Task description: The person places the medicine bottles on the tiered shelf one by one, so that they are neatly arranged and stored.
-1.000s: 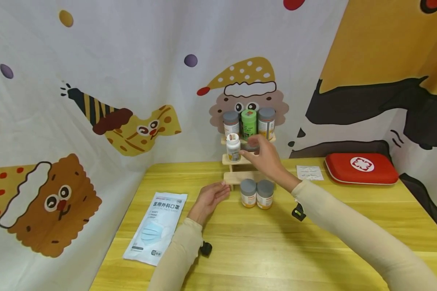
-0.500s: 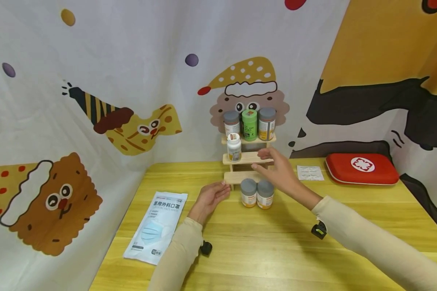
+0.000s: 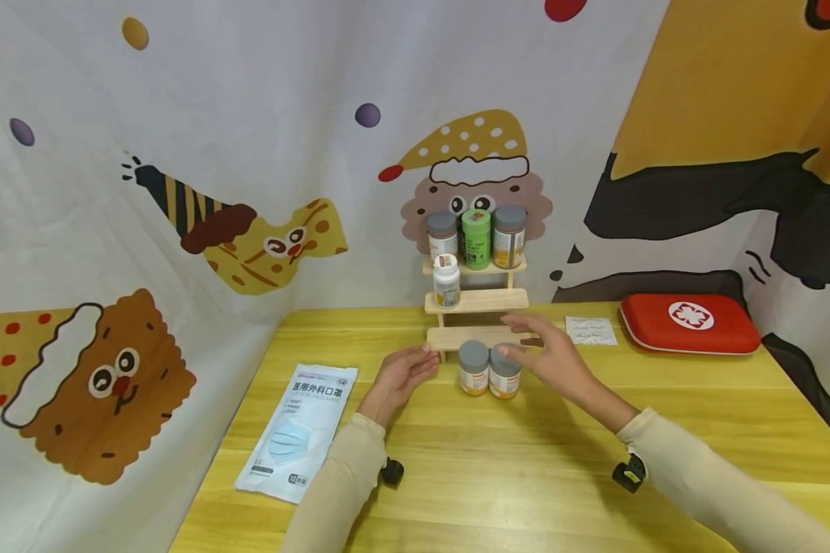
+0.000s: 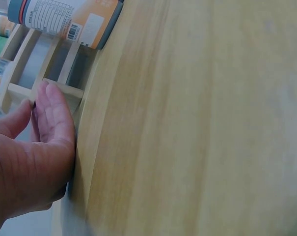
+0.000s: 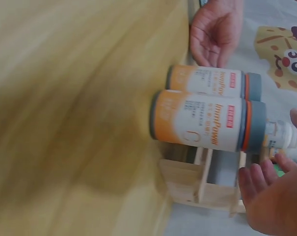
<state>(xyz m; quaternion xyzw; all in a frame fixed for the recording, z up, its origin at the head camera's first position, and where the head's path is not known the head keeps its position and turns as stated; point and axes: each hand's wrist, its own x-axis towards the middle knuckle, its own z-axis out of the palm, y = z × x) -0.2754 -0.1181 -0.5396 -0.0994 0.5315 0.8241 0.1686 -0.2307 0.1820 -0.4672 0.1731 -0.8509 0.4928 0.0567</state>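
In the head view, my right hand (image 3: 546,353) is beside the right grey-lidded supplement jar (image 3: 505,372), its thumb near the lid and fingers spread. The right wrist view shows this jar (image 5: 202,120) upright, with a gap between thumb and fingers near the lid. A matching jar (image 3: 473,369) stands against its left side. My left hand (image 3: 401,376) touches the lower left corner of a small three-tier wooden shelf (image 3: 459,338) with fairly straight fingers. A white bottle (image 3: 446,283) stands on the middle tier's left end.
Two grey-lidded jars, left (image 3: 443,236) and right (image 3: 509,238), flank a green bottle (image 3: 476,240) on the top tier. A mask packet (image 3: 297,434) lies left. Right of the shelf are a paper slip (image 3: 590,330) and red first-aid case (image 3: 692,322). A curtain (image 3: 304,92) hangs behind.
My right hand has left the white bottle on the middle tier and moved down and right to the front jar. The left hand has stayed at the shelf corner.
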